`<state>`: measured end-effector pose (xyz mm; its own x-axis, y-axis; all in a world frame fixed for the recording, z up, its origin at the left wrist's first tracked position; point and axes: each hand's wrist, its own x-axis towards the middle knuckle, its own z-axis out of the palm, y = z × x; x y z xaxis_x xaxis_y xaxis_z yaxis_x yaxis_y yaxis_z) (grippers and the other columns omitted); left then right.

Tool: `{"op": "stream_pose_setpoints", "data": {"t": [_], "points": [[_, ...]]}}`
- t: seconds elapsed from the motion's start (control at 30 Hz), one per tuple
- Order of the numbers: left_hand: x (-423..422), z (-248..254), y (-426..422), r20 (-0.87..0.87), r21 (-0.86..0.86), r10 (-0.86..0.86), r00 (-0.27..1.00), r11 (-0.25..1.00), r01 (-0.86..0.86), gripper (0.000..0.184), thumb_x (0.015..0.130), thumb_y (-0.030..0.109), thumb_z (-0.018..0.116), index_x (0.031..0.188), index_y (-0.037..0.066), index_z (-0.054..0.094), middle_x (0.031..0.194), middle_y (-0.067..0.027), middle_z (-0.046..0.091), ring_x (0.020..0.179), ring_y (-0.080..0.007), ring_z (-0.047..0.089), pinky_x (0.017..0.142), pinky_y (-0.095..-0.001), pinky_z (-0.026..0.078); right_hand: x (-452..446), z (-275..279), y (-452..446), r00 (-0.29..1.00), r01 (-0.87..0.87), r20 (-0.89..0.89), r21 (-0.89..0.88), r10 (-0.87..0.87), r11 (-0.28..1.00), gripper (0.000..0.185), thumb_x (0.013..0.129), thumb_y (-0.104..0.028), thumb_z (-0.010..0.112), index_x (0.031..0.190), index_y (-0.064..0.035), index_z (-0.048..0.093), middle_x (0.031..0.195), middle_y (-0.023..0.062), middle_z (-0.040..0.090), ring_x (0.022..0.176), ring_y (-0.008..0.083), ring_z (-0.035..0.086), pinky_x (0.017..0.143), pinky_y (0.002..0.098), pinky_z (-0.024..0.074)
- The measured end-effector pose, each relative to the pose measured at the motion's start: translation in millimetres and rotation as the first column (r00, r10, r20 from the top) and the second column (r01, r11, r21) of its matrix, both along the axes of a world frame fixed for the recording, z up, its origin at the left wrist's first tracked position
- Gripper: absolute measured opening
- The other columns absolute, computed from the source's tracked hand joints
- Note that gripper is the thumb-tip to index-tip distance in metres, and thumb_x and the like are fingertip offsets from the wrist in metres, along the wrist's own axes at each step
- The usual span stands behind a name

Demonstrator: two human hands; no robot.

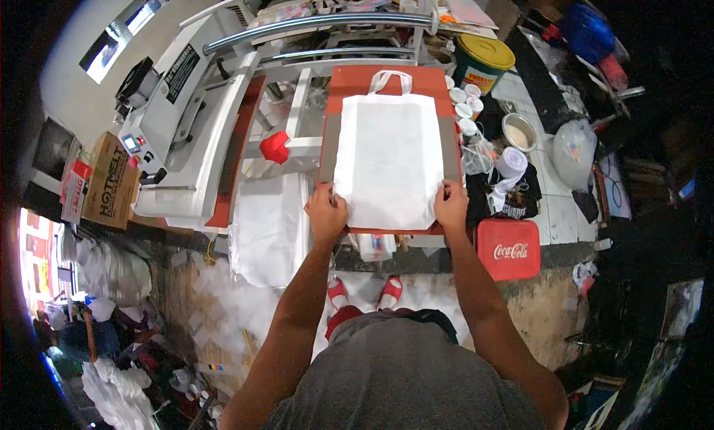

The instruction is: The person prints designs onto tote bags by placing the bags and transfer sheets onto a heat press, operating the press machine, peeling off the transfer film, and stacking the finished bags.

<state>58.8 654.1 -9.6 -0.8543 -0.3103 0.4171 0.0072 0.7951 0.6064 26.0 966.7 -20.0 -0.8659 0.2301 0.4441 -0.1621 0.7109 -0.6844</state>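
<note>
A white tote bag lies flat on a reddish-brown press bed, its looped handles pointing away from me. My left hand pinches the bag's left edge near the lower corner, fingers curled. At the opposite lower edge, my right hand pinches the fabric in the same way. A stack of white bags rests to the left of my left hand, partly under clear plastic.
The heat press machine stands at left, with a metal bar across the back. A red piece lies on the frame. To the right are cups, a yellow-lidded bucket, a metal bowl and a red Coca-Cola box.
</note>
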Motion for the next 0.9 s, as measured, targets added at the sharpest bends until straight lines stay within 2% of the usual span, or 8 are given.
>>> {"op": "stream_pose_setpoints", "data": {"t": [0.03,0.27,0.33,0.6,0.67,0.7,0.77,0.9], "points": [[0,0,0,-0.054,-0.02,0.006,0.999,1.0,-0.007,0.033,0.08,0.015,0.059,0.113,0.011,0.062,0.088,-0.0082,0.061,0.087,-0.0315,0.057,0.084,-0.05,0.04,0,0,0,1.0,0.0,0.015,0.017,0.0,1.0,0.022,0.08,-0.009,0.065,0.101,-0.0019,0.065,0.078,0.0146,0.062,0.081,0.0359,0.057,0.074,0.0491,0.0456],[-3,-6,-6,-0.049,-0.038,-0.013,0.999,0.999,0.011,0.03,0.082,0.015,0.06,0.111,0.009,0.064,0.086,-0.0104,0.063,0.084,-0.0319,0.059,0.079,-0.0481,0.044,0,5,-1,0.999,-0.031,-0.033,0.035,0.032,0.999,0.02,0.08,-0.008,0.064,0.098,-0.0023,0.064,0.073,0.0134,0.06,0.077,0.0354,0.056,0.07,0.0499,0.0446],[-4,-9,-10,-0.029,0.07,-0.055,0.998,0.996,0.057,0.029,0.081,0.014,0.062,0.11,0.01,0.065,0.086,-0.0088,0.062,0.086,-0.0319,0.059,0.084,-0.0479,0.041,-1,6,0,0.999,-0.039,-0.014,0.019,0.039,0.999,0.019,0.08,-0.008,0.064,0.098,-0.0021,0.064,0.072,0.0133,0.06,0.076,0.0351,0.056,0.069,0.0499,0.0446],[-1,0,-11,-0.07,0.057,-0.077,0.995,0.995,0.081,0.027,0.08,0.012,0.063,0.106,0.009,0.067,0.082,-0.0096,0.062,0.08,-0.0316,0.06,0.076,-0.0462,0.045,2,9,-2,0.996,-0.027,0.085,-0.008,0.027,1.0,0.016,0.08,-0.007,0.064,0.095,-0.0008,0.062,0.073,0.0135,0.06,0.077,0.0344,0.056,0.069,0.0485,0.0451],[-1,4,-10,-0.086,0.047,-0.082,0.993,0.995,0.087,0.026,0.08,0.011,0.063,0.105,0.008,0.067,0.082,-0.0099,0.063,0.079,-0.0315,0.061,0.073,-0.0457,0.047,2,11,-4,0.984,-0.007,-0.177,0.096,0.024,0.995,0.018,0.079,-0.007,0.063,0.095,-0.002,0.062,0.085,0.0147,0.06,0.083,0.0348,0.057,0.072,0.0467,0.046],[-1,4,-11,-0.088,0.087,-0.098,0.991,0.991,0.106,0.027,0.081,0.012,0.062,0.107,0.007,0.067,0.084,-0.0116,0.064,0.081,-0.032,0.062,0.075,-0.0445,0.049,3,25,-10,0.984,-0.011,-0.176,0.095,0.028,0.995,0.018,0.079,-0.007,0.063,0.095,-0.002,0.062,0.085,0.0147,0.06,0.083,0.0348,0.057,0.072,0.0467,0.046],[-2,6,-11,-0.093,0.127,-0.107,0.99,0.985,0.118,0.028,0.082,0.012,0.062,0.109,0.006,0.067,0.085,-0.0133,0.065,0.084,-0.0326,0.063,0.078,-0.0433,0.051,2,50,-29,0.962,0.058,-0.272,0.267,0.017,0.962,0.02,0.077,-0.006,0.064,0.096,-0.0038,0.061,0.099,0.0158,0.059,0.092,0.0349,0.056,0.079,0.0455,0.0463],[-2,5,-10,-0.097,0.144,-0.108,0.989,0.982,0.122,0.028,0.083,0.01,0.06,0.109,0.004,0.065,0.091,-0.0154,0.064,0.085,-0.0315,0.063,0.08,-0.0419,0.052,-40,60,-91,0.925,-0.325,-0.115,0.253,0.362,0.911,0.024,0.076,-0.011,0.064,0.1,-0.0045,0.064,0.105,0.0161,0.058,0.103,0.0359,0.054,0.088,0.0466,0.046]]}}
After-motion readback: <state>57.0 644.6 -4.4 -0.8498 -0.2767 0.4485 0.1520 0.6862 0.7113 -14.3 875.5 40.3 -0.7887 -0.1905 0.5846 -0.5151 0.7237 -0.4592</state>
